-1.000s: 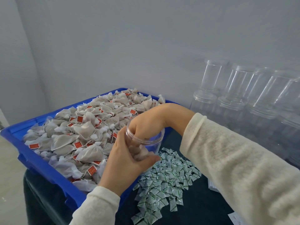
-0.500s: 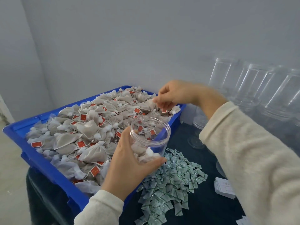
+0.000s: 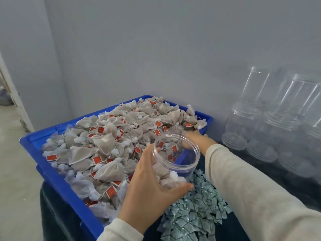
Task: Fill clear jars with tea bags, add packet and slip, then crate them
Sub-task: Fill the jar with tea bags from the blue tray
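Surroundings: wall, floor, door frame, table covering.

A plain pale grey wall [image 3: 156,49] fills the upper half of the view and meets a second wall face at a vertical corner on the left. At the far left edge stands a slanted white door frame [image 3: 12,94] with scuffed, chipped paint near its base. A light, smooth floor [image 3: 15,171] runs below it. A dark covering [image 3: 57,220] is draped over the work surface and hangs down at its near left corner.
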Demonstrator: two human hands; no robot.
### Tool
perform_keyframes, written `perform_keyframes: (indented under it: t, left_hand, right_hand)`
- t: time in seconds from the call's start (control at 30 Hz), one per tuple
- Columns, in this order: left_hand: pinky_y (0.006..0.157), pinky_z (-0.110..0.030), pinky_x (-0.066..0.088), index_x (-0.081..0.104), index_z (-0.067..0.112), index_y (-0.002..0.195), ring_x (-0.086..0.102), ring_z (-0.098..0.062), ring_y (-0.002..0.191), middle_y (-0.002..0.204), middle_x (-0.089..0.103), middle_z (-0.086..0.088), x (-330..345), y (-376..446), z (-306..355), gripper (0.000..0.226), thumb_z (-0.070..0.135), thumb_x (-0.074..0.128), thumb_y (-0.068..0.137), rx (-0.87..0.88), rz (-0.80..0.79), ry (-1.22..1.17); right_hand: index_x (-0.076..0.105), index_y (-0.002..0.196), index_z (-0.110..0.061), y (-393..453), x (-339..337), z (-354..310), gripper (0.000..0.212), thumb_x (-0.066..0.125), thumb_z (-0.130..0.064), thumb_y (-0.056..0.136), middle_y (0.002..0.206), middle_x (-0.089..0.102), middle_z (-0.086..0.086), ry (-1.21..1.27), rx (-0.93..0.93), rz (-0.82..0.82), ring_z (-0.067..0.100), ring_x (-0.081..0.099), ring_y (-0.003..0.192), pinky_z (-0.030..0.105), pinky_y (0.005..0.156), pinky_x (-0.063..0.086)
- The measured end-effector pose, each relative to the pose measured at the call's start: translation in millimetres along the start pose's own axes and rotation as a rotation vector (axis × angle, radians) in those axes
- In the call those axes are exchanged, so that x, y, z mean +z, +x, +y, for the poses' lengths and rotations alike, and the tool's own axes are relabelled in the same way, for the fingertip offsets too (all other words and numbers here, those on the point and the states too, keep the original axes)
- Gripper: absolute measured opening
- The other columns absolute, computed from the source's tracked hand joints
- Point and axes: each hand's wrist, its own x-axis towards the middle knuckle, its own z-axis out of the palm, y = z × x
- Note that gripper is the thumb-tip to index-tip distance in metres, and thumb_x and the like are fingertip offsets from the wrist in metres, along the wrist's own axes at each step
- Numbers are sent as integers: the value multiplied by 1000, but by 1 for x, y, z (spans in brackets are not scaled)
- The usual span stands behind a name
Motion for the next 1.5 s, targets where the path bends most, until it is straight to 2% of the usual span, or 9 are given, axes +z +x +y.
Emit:
perform_keyframes:
  t: [0.17,0.33,0.43,0.67,0.8,1.07,1.17,1.37,1.5]
  left_hand:
    - [97,-31,50,9,80,112,56,-3,114,127,45,34,0,0,-1,101,70,82,44,19,6,4]
    - [94,-29,51,10,81,112,55,2,112,121,40,45,0,1,-3,100,72,82,43,16,11,11]
    - [92,-23,50,11,79,114,51,10,112,122,41,44,0,1,-2,101,73,81,42,25,21,24]
    - [93,-30,52,14,80,111,54,2,113,121,43,42,0,1,1,97,67,83,44,17,3,1]
    - [95,-33,51,9,81,111,55,-3,114,124,47,34,1,1,0,99,71,81,44,20,-4,16]
    - [97,-34,50,20,67,123,52,-1,118,128,45,33,1,1,-1,102,76,79,41,0,-10,-10]
    - [98,-35,50,23,60,127,51,-1,119,129,45,33,2,1,-2,105,78,78,39,-3,-18,-7]
    - [95,-34,51,22,58,129,52,1,115,124,44,36,2,1,-2,107,79,76,39,-3,-7,0]
    - [91,-35,54,25,51,134,58,-6,110,122,51,26,3,1,-4,112,76,79,38,-28,-22,-43]
  right_hand:
    - [42,140,-20,2,-1,0,54,51,-40,90,148,37,13,11,44,-32,36,35,134,51,112,26]
    - [55,101,-17,-3,-5,-3,17,51,-31,92,107,57,7,-65,-9,5,30,49,111,50,107,31]
    - [50,82,-18,-2,-5,-4,14,54,-28,91,78,44,1,-34,-5,13,28,49,101,50,106,30]
    - [46,72,-19,3,0,-1,24,58,-25,92,76,47,1,145,6,178,17,41,70,43,94,39]
    - [57,64,-30,-7,-5,12,26,68,-27,87,70,56,-11,303,-194,333,9,51,71,27,75,44]
    - [49,94,-20,-46,-45,12,36,80,-21,77,83,47,-14,518,-400,475,1,46,72,12,60,35]
    - [51,104,-24,-73,-69,7,40,80,-19,76,88,50,-17,626,-493,473,1,53,76,7,53,45]
    - [68,100,-23,-135,-112,-1,27,79,-14,77,86,67,-8,768,-658,431,0,67,69,13,56,52]
    - [69,87,-34,-177,-125,0,23,78,-34,66,83,73,-12,743,-737,406,4,69,78,14,64,54]
